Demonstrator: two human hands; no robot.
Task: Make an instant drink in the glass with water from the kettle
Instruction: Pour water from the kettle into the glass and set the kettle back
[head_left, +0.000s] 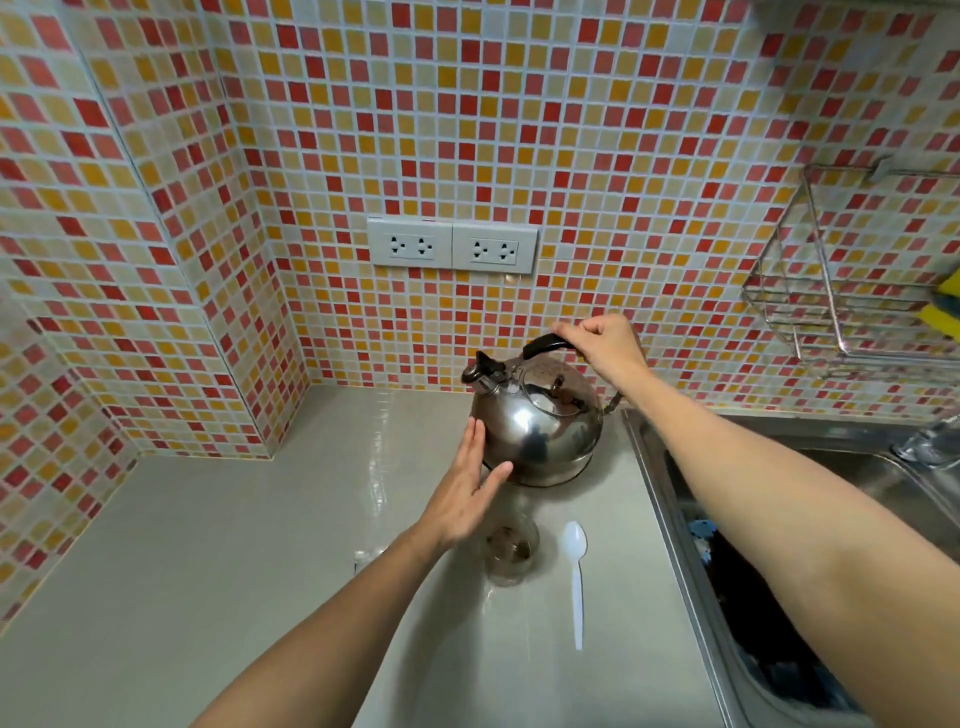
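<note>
The walls are covered in small square mosaic tiles of red, orange, yellow and cream with pale grout. At the left the tiled wall steps forward as a boxed corner. Two grey double socket plates sit side by side on the back wall, low down. A chrome wire rack hangs on the wall at the right. Below runs a glossy beige tabletop, catching soft reflections of overhead light. A stainless steel sink is set into it at the right, with part of a chrome tap at its far edge.
</note>
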